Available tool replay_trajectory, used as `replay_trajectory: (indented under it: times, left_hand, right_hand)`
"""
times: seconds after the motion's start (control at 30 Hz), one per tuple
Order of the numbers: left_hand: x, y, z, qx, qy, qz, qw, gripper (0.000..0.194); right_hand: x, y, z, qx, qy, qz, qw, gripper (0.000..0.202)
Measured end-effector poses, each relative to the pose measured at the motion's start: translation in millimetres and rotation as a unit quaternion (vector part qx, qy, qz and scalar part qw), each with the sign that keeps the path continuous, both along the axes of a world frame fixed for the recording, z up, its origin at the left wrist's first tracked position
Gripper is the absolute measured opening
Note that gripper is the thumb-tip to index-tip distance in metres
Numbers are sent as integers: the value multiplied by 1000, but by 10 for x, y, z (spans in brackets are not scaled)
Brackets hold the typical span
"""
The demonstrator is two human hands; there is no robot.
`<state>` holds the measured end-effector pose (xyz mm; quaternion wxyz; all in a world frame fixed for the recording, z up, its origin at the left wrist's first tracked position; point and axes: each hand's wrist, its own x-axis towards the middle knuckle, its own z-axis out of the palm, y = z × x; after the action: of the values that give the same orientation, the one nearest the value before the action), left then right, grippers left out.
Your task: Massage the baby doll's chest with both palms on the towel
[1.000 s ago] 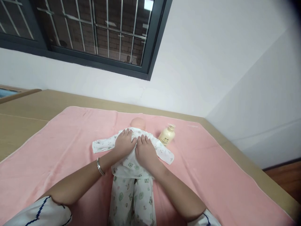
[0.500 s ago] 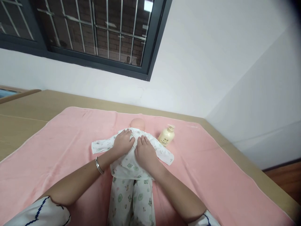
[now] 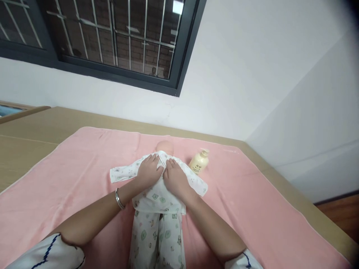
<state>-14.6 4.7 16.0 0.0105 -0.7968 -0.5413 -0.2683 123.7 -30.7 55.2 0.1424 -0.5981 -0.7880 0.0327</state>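
A baby doll lies on its back or front, I cannot tell which, with its bald head (image 3: 165, 147) at the far end. It wears a white long-sleeved shirt (image 3: 160, 201) and matching trousers (image 3: 144, 235) with small green and brown prints. Across the upper part of the shirt, left of its middle, rests my left hand (image 3: 148, 172), fingers stretched out flat. My right hand (image 3: 175, 179) lies likewise on the right side, its fingers pointing towards the head. The two thumbs are close together over the shirt's middle. Both sleeves spread outward.
A pale yellow pump bottle (image 3: 199, 162) stands right of the doll, near the sleeve. Under everything is a pink blanket (image 3: 84, 179) on a wooden surface (image 3: 92, 116). Behind it rise a white wall (image 3: 218, 93) and a barred, dark-framed window (image 3: 117, 37).
Both hands have shifted slightly right over the shirt, and the right hand's fingers have moved a little farther up it. The bottle and the doll's limbs stay put.
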Motion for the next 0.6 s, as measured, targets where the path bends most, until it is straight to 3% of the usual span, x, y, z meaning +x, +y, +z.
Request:
replay_trajectory:
  times: [0.1, 0.27, 0.43, 0.6]
  left_hand:
    - [-12, 57, -47, 7, -10, 5, 1000, 45]
    - [35, 16, -127, 30, -30, 17, 999, 47]
    - [48, 2, -142, 34, -29, 14, 999, 47]
    - [42, 2, -145, 37, -28, 10, 999, 47]
  right_hand:
    - [-44, -75, 17, -4, -2, 7, 1000, 51]
    - [50, 113, -57, 2, 64, -9, 998, 52]
    - [74, 210, -190, 40, 88, -25, 995, 55]
    - [74, 192, -214, 47, 95, -25, 994, 56]
